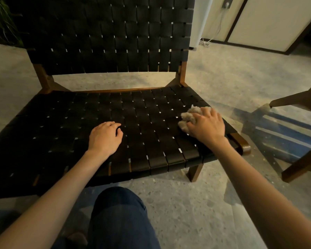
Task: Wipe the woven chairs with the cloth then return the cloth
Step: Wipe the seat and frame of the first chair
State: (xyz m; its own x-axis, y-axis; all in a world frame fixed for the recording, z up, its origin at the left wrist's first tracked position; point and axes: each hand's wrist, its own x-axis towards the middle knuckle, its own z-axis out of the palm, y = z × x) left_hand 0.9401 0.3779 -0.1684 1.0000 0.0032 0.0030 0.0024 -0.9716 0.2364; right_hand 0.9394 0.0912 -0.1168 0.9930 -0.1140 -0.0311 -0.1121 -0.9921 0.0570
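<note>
A low chair (65, 123) with a black woven seat and back on a brown wooden frame fills the view in front of me. My right hand (206, 125) grips a bunched beige cloth (188, 115) and holds it down on the seat near its right edge. The cloth sticks out past my fingers to the left and behind them. My left hand (105, 136) rests on the middle of the seat, fingers loosely curled, with nothing in it.
My knee in dark trousers (119, 212) is just before the seat's front edge. A second wooden chair frame (302, 105) stands at the right over a blue striped rug (284, 137). A white cable (205, 42) lies on the speckled floor behind.
</note>
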